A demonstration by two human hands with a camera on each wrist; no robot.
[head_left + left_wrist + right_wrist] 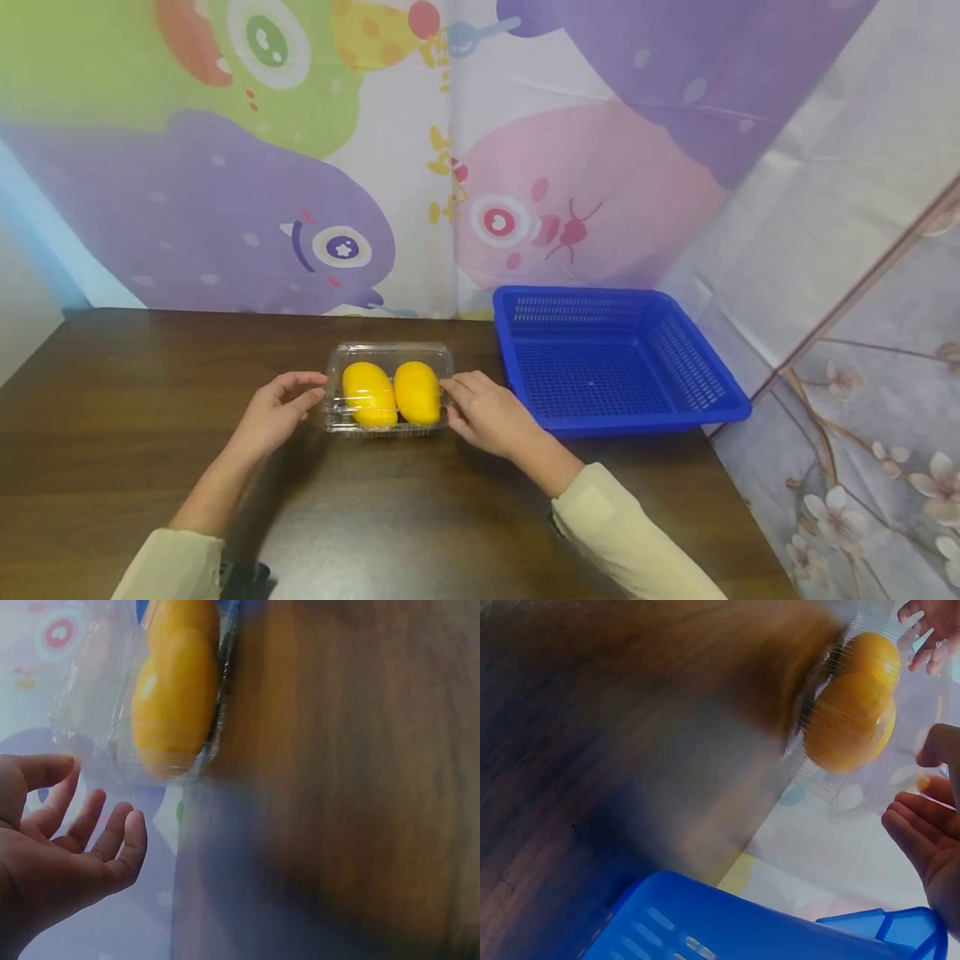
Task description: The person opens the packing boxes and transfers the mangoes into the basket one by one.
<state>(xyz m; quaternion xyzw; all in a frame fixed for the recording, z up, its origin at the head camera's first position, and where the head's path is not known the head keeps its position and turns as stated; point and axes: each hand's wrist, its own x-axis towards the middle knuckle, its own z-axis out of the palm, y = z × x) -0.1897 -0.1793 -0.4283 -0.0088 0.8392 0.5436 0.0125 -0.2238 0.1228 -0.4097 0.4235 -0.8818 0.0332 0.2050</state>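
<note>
Two yellow mangoes (370, 395) lie side by side in a clear plastic clamshell box (390, 352) on the table. Its see-through lid (94, 682) stands out from the fruit in the left wrist view. At the box's left side, the left hand (272, 414) pinches the lid's edge between thumb and index finger, its other fingers loosely bent. The right hand (491, 417) holds the right side, fingertips over the edge and thumb lower down. Both mangoes also show through the plastic in the right wrist view, where the right thumb (937, 746) is at the lid.
A blue slotted plastic basket (723, 410) stands to the right, close beside the right hand. Beneath everything is a dark brown wooden table (420, 525). Behind it hangs a cloth with cartoon creatures (300, 200), and a floral sheet (862, 467) borders the table's right side.
</note>
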